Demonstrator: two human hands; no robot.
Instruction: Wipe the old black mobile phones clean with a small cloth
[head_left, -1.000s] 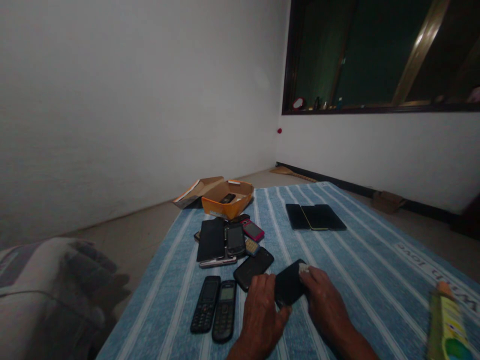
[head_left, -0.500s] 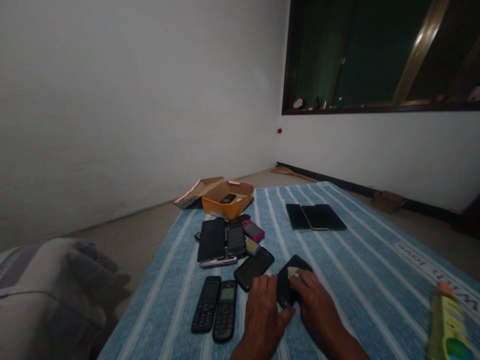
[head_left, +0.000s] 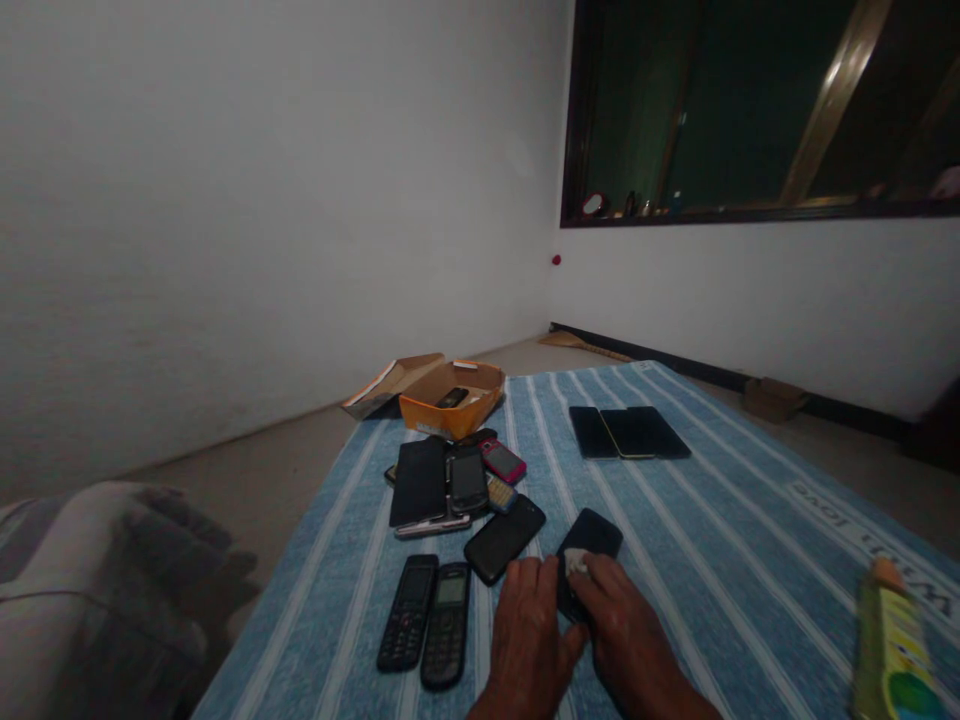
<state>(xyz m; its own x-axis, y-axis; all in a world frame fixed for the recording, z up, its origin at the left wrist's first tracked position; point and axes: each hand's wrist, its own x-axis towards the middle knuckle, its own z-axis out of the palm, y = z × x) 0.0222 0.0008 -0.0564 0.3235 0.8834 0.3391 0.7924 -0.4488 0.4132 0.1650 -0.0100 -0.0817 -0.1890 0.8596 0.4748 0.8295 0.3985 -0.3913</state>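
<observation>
A dark smartphone [head_left: 596, 535] lies at a slant on the striped cloth in front of me. My left hand [head_left: 529, 630] grips its near left edge between fingers and thumb. My right hand [head_left: 622, 620] presses a small white wad [head_left: 574, 562], cloth or tissue, against the phone's face; the fingers cover part of both. Just left of my hands lies another black phone [head_left: 504, 538]. Two keypad phones, one [head_left: 409, 612] on the left and one with a pale screen [head_left: 447, 625], rest side by side nearer me.
Beyond them is a pile of phones with a black tablet-like slab [head_left: 418, 482] and a pink phone [head_left: 502, 461]. An opened orange box [head_left: 442, 418] stands behind it. Dark flat devices [head_left: 645, 433] lie farther right. A yellow-green tube [head_left: 892, 640] sits at the right edge.
My right hand has slid the white wad down the phone toward me. The left hand stays at the phone's edge. The whole view has shifted slightly.
</observation>
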